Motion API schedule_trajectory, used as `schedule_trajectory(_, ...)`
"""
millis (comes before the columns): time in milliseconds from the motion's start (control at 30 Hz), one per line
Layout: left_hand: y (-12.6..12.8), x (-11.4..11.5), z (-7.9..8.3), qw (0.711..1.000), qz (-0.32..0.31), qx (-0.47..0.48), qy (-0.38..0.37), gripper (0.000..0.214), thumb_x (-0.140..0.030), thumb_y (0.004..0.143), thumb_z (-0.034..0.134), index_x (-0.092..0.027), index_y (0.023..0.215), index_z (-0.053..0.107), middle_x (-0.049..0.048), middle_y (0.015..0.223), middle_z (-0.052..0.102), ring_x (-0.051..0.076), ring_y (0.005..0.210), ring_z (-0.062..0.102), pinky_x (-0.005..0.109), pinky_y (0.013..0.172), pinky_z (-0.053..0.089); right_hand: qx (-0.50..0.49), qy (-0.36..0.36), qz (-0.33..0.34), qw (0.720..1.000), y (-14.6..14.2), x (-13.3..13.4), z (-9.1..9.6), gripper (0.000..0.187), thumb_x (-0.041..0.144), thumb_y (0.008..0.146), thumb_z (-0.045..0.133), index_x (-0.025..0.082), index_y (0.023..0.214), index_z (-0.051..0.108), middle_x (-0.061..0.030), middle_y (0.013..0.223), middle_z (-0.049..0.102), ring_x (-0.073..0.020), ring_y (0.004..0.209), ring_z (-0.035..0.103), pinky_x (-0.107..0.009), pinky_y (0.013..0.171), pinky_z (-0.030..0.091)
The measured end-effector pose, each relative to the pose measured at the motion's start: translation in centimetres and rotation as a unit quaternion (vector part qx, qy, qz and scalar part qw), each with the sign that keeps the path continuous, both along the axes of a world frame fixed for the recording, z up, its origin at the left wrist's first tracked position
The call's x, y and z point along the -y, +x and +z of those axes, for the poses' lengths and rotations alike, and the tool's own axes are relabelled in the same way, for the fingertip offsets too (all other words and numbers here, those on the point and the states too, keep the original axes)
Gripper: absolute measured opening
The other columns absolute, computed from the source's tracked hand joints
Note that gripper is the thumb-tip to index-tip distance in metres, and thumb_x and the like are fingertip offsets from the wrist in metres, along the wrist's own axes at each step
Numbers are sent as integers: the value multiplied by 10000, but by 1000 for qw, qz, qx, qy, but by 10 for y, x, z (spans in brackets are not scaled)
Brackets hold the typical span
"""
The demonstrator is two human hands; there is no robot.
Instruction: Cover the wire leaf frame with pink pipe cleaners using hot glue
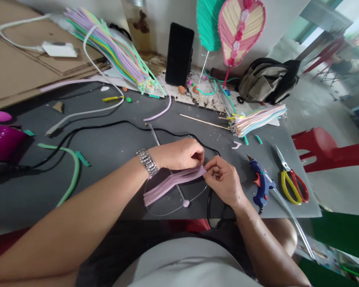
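Lilac pipe cleaners lie side by side in a band across a thin, rounded wire frame, which has a straight central stem and a small lilac knob near the table's front edge. At the band's right end, my left hand, with a metal watch on its wrist, is closed in a pinch on the pipe cleaners. Facing it, my right hand pinches the tips at the frame's right side with thumb and forefinger. The fingertips partly hide the strand ends.
Right of my hands lie a blue glue gun and scissors. A black cable crosses the grey table. Pipe cleaner bundles, a phone, two leaf-shaped fans and a backpack are at the back.
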State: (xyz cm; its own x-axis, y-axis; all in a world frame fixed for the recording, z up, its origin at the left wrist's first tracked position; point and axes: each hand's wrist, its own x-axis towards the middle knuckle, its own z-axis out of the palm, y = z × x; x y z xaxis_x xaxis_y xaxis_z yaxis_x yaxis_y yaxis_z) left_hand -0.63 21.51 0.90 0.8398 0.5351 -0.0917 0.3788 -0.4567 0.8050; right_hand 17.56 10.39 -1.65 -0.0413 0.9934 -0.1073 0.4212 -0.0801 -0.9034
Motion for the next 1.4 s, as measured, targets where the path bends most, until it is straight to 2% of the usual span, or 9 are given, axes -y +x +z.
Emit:
schedule_trajectory(167,-3,-2,2,1000,21,4,0,131,-141,832,621,-160,807,749,37,790,753,131,694,637,252,649,427,-37,-28,-23,999,-1,0,5,177,299,845,659,183,978,658,32,662,620,-87,518,485,-219,511,374)
schedule_trajectory(267,-2,-2,2,999,34,8,13,147,-119,831,617,-160,814,758,38,795,761,135,698,645,260,657,432,-65,-60,-43,995,-2,-6,9,219,382,850,682,172,911,680,16,638,635,-83,478,475,-218,469,349)
schedule_trajectory(367,0,0,2,998,53,20,30,151,-106,830,628,-163,821,768,38,796,768,138,687,653,268,655,436,-94,-97,-63,989,-1,-16,11,271,435,807,730,173,787,665,28,572,600,-67,440,422,-207,428,274)
schedule_trajectory(500,1,2,1,995,68,37,66,133,-106,829,652,-166,834,771,41,798,766,147,694,661,274,656,439,-127,-109,-86,982,-4,-25,10,273,399,725,780,176,691,626,44,532,564,-51,432,380,-196,417,225)
schedule_trajectory(700,1,3,1,988,48,56,135,166,-50,817,605,-157,760,717,46,771,726,148,686,623,278,651,428,-200,-121,-95,968,-11,-24,15,234,355,710,752,183,697,594,57,522,562,-33,396,338,-187,397,179)
schedule_trajectory(833,1,2,1,987,54,66,139,170,-45,812,592,-156,735,695,35,747,705,131,649,590,273,632,411,-205,-107,-100,968,-12,-24,16,228,356,717,746,180,708,600,62,506,554,-28,386,330,-179,389,173)
schedule_trajectory(1033,-2,-1,1,987,60,64,136,176,-55,816,580,-158,772,715,41,773,718,143,684,603,283,657,425,-252,-129,-108,953,-8,-23,13,208,348,713,724,186,709,593,44,564,613,-31,376,383,-176,373,204)
schedule_trajectory(1167,-2,0,-1,987,48,63,142,174,-49,826,577,-154,779,708,39,777,706,139,682,596,281,650,420,-241,-125,-122,955,-8,-24,15,167,308,662,698,186,674,585,45,535,604,-27,356,367,-174,361,192)
schedule_trajectory(1400,-1,4,-2,982,46,47,179,162,-53,857,557,-147,783,667,55,823,674,141,697,585,288,659,415,-194,-161,-114,961,-6,-30,19,114,274,630,642,185,677,587,42,503,608,-25,330,334,-163,342,181)
